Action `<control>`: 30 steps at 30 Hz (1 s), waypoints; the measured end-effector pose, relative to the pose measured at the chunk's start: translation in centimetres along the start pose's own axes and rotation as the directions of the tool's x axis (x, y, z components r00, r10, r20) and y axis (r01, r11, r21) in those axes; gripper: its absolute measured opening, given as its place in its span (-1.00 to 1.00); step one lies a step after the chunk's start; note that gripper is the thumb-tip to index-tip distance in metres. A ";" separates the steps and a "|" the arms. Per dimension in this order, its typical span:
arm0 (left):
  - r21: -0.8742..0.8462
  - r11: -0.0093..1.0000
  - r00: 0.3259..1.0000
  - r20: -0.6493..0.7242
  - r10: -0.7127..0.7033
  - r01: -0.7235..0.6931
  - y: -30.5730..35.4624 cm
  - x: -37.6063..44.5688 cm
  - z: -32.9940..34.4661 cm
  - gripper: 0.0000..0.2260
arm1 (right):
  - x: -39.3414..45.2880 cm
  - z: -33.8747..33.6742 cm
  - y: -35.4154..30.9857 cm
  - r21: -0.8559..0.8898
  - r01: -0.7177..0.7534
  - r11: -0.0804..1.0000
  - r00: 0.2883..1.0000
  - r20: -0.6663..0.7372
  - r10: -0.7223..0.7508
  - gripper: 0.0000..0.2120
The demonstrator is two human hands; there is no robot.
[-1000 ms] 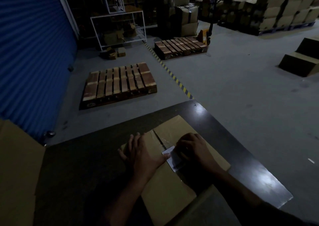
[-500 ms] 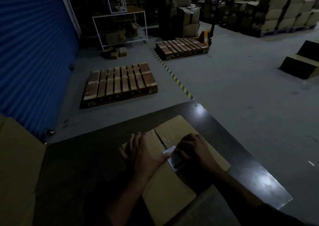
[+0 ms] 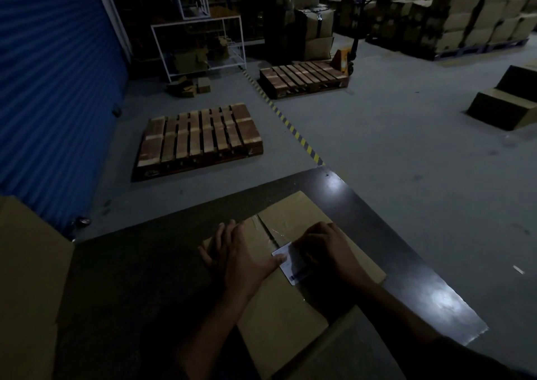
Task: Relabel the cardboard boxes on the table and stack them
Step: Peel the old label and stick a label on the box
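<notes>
A flat taped cardboard box (image 3: 290, 214) lies on the dark table (image 3: 406, 266) in front of me. A white label (image 3: 292, 266) with a barcode sits on its top, beside the taped seam. My left hand (image 3: 241, 260) lies flat on the box's left half, fingers spread, with the thumb touching the label's left edge. My right hand (image 3: 328, 249) rests on the label's right part, fingers curled down onto it and hiding that part. The light is dim.
Another cardboard box (image 3: 26, 286) stands at the table's left end. On the floor beyond lie two wooden pallets (image 3: 200, 138) (image 3: 305, 77), a yellow-black floor stripe (image 3: 293, 129), a pallet jack (image 3: 348, 54), stacked cartons (image 3: 465, 13) and a blue roller door (image 3: 52, 89).
Both hands stay on the box and label almost unmoved. The camera has tilted slightly, so the scene sits a little differently in the frame.
</notes>
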State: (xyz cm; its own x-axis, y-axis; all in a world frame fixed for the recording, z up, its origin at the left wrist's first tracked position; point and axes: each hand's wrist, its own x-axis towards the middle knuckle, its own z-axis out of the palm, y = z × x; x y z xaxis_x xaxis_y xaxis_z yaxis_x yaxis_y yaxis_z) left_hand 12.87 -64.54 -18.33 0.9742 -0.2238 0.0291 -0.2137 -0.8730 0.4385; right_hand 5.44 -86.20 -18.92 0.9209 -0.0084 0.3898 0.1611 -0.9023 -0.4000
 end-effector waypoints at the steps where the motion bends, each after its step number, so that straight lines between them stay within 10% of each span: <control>1: -0.009 1.000 1.000 -0.007 0.001 -0.001 0.0 0.0 0.1 0.23 | -0.1 0.0 0.2 0.015 -0.009 1.000 1.000 0.000 0.009 -0.73; 30: -0.028 1.000 1.000 -0.001 0.002 -0.002 -0.4 0.4 0.4 0.30 | -2.6 -0.7 -0.7 -0.029 -0.268 0.963 0.963 0.012 0.268 -0.76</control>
State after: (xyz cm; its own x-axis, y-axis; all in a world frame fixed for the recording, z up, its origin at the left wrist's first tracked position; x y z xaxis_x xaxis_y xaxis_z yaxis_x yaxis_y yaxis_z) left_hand 13.33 -64.44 -18.85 0.9739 -0.2248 0.0310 -0.2133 -0.8599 0.4638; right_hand 2.66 -85.85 -19.03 0.9344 -0.2448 0.2587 -0.1017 -0.8794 -0.4650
